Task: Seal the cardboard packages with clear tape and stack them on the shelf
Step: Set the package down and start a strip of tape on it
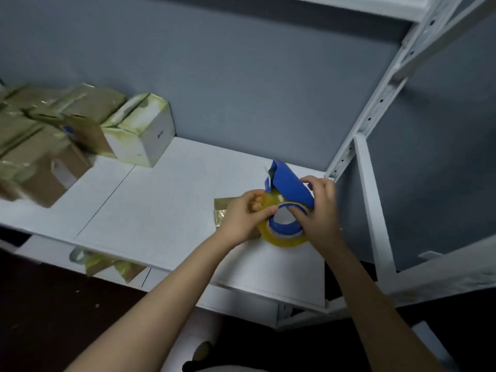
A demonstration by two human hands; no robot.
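Over the right end of the white shelf (161, 205), I see the left hand (243, 216) pinching the tape roll (281, 238) and the right hand (319, 210) gripping its blue dispenser (291, 183), half hiding a small taped package (221, 208). Sealed packages (53, 135) crowd the far left, their marks too blurred to read.

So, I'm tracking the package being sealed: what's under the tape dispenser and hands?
A flat brown package lies on the white shelf beneath the left hand and tape roll. Only its left end shows; that hand, the roll and the blue dispenser cover the rest.
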